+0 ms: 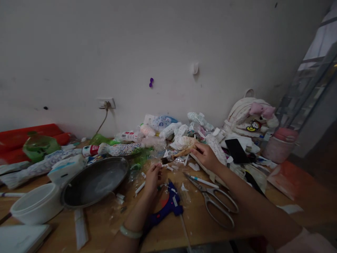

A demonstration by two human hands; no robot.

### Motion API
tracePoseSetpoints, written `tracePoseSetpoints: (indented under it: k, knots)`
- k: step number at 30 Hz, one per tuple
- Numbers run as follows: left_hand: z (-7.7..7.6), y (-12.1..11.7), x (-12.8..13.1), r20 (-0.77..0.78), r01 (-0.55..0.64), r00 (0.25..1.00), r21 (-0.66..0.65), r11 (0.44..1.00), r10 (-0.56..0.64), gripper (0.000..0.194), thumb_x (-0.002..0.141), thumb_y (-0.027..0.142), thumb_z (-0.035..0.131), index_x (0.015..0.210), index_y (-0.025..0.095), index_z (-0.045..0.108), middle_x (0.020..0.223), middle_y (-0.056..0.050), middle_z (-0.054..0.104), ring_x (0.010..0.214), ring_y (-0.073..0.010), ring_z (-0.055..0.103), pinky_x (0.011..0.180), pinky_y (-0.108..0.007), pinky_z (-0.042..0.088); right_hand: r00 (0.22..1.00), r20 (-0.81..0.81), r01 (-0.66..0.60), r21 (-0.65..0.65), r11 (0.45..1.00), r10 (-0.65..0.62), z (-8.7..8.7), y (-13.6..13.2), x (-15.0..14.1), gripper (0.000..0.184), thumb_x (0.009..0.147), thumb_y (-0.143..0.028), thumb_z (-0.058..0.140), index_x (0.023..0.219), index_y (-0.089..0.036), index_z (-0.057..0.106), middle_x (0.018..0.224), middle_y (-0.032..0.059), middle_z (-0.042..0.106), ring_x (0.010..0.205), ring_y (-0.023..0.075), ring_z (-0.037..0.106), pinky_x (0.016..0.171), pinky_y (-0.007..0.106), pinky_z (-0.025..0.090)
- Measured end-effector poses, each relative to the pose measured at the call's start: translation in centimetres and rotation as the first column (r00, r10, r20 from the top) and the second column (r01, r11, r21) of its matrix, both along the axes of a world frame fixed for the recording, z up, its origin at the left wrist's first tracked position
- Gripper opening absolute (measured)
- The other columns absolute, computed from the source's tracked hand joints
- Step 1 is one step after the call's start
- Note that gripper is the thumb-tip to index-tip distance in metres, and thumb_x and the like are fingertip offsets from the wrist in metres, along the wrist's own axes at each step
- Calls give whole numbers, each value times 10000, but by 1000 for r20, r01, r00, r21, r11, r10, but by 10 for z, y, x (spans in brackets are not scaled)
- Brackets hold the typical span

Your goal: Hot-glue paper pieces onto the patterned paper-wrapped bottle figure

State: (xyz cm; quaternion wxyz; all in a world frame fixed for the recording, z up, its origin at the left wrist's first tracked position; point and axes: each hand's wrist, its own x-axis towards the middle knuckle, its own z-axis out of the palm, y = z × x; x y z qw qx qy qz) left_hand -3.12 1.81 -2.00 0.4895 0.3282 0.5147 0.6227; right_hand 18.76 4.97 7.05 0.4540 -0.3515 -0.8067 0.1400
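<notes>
Pinch grip: R hand (206, 157) on brown brush-like pc (183, 152).
Long axis runs down twd L hand (152, 179), nr dark end; L fingers bent, can't tell if gripping.

Nothing clearly legible; seemingly pale lettering (94, 150) on a red label (91, 150).

Lighting: dim, greyish, low in contrast; lamp or other source out of view. Wall (168, 42): flat grey, darker toward the upper corners. Upper right edge: pale patches, blurred. Lower right corner: deep gloom. Hook (195, 68): soft, faint shadow beneath. Pan (97, 182): dull, cloudy sheen. Clear plastic on the table (205, 233): small weak glints. Detail: soft throughout, clutter smudged. Edges: wide-angle stretching, forms at both sides drawn outward.
</notes>
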Motion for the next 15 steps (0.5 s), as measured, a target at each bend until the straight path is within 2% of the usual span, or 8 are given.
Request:
tracePoseSetpoints:
  k: [9,15]
  knots:
    - [1,1,0,-2,1,1000,9,1000,-1,336,525,453,699,673,185,559,553,65,471,462,-79,409,439,-208,283,998,63,-18,-13,1000,19,0,-3,1,352,850,-404,462,581,-207,350,576,-35,372,557,124,353,552,262,261]
    - [0,1,-1,-11,0,1000,6,1000,0,289,540,426,682,655,190,561,566,56,477,471,-83,405,446,-211,287,998,49,-39,-13,999,39,12,-5,7,376,830,-432,477,558,-209,344,564,-35,359,554,125,351,559,269,259]
